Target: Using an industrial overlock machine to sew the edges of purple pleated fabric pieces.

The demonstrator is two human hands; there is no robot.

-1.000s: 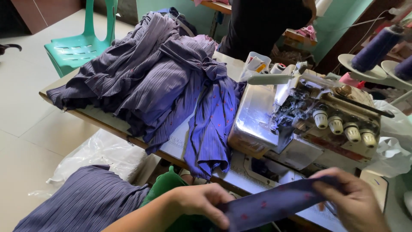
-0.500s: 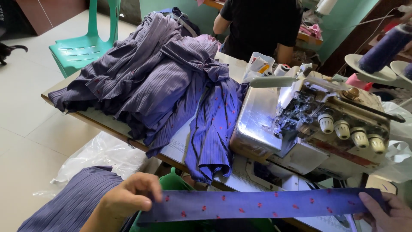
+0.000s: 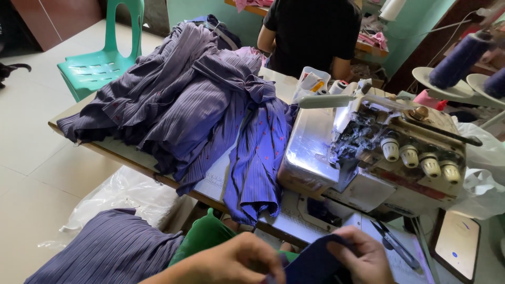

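At the bottom edge my left hand (image 3: 234,263) and my right hand (image 3: 363,257) are close together, both pinching a dark blue strip of fabric (image 3: 315,260) bunched between them. Right behind them stands a worn overlock sewing machine (image 3: 368,152) on the wooden table (image 3: 131,158). A big heap of purple-blue striped garments (image 3: 179,100) covers the table's left part, and one piece (image 3: 258,163) hangs over the front edge.
Thread snips (image 3: 392,244) and a phone (image 3: 457,244) lie right of my hands. More striped cloth (image 3: 110,250) and a clear plastic bag (image 3: 121,197) sit on the floor at left. A person in black (image 3: 313,34) works behind the table. A green chair (image 3: 100,63) stands at far left.
The strip was stretched out wide between my hands half a second ago. Now both hands have come together at the bottom centre and the strip is gathered up.
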